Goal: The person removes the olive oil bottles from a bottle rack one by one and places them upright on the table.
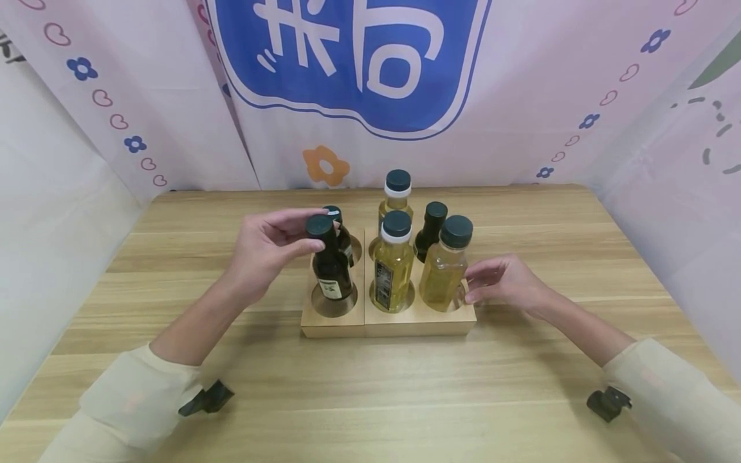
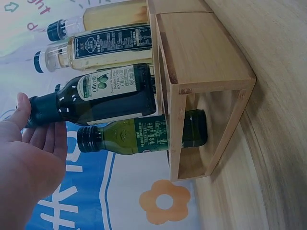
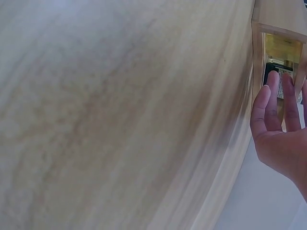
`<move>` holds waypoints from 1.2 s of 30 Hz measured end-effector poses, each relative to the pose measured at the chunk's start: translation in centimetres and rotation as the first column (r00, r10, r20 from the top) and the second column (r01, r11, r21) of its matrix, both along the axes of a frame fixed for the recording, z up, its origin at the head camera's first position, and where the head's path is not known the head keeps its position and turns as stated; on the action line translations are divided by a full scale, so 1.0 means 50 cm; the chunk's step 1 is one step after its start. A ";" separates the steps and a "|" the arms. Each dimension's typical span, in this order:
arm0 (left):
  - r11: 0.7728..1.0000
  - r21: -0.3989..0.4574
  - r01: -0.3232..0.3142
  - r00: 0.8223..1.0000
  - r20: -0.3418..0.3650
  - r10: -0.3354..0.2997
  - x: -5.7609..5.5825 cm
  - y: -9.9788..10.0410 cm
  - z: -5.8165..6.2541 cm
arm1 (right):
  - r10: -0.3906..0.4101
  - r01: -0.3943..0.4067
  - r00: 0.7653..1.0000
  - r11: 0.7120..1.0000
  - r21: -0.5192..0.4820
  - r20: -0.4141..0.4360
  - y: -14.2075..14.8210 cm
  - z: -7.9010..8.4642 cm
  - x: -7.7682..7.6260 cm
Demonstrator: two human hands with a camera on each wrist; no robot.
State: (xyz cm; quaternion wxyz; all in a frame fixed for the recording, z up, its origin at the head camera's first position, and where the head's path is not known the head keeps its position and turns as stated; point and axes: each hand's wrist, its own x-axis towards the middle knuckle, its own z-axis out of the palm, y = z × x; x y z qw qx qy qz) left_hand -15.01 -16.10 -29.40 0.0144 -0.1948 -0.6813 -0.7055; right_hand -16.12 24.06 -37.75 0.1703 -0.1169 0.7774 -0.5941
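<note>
My left hand [image 1: 260,247] grips a dark glass oil bottle [image 1: 331,267] by its neck, just below the dark green cap. Upright over the front-left hole of a wooden bottle rack [image 1: 332,332], the bottle has its base at about the level of the rack's top in the left wrist view. Behind it a dark green bottle [image 2: 122,136] stands in the rack. My right hand [image 1: 509,283] rests at the rack's right end, its thumb near the top edge. In the right wrist view its loosely extended fingers [image 3: 272,100] overlap the rack's open side.
Two bottles of yellow oil, one labelled [image 1: 393,276] and one plain [image 1: 442,273], stand in the front row. Behind them are another yellow bottle [image 1: 397,186] and a dark bottle [image 1: 431,231]. A printed cloth [image 1: 480,154] hangs behind the wooden table [image 1: 370,411].
</note>
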 end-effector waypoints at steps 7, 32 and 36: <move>0.999 0.052 0.004 0.999 -0.051 -0.002 -0.003 -0.002 0.002 | -0.008 0.008 1.000 1.000 0.015 0.001 0.000 -0.001 0.000; 0.979 0.192 -0.071 0.996 -0.048 0.081 -0.014 -0.013 0.010 | 0.005 -0.004 1.000 1.000 -0.017 0.023 0.004 -0.004 0.000; 0.973 0.211 -0.090 0.993 -0.054 0.103 -0.014 -0.016 0.008 | 0.003 -0.002 1.000 1.000 -0.014 0.031 0.002 -0.002 0.000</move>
